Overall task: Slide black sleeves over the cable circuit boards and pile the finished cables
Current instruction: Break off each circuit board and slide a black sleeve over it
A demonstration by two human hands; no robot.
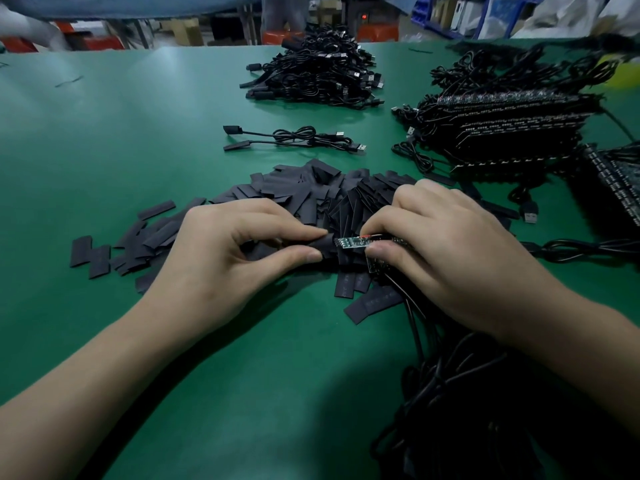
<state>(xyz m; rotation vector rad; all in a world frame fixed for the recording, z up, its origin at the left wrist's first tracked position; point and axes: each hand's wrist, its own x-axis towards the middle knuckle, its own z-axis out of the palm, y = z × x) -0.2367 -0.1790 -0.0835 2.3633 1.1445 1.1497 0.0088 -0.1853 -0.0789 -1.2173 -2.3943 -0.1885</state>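
Note:
My left hand [221, 251] pinches a black sleeve [327, 244] between thumb and forefinger, its open end facing right. My right hand [446, 254] pinches a small green circuit board [350, 243] whose tip touches or just enters the sleeve mouth. More boards and their black cables [412, 303] are bunched under my right palm and trail toward me. Both hands hover over a heap of loose black sleeves [311, 195] on the green table. A pile of finished cables [318, 71] lies at the far centre.
Two sleeved cables [294, 138] lie alone behind the sleeve heap. Stacked rows of unsleeved boards with cables [512, 129] fill the right side. A tangle of black cables [485, 410] hangs at the near right. The green table [121, 150] stretches left.

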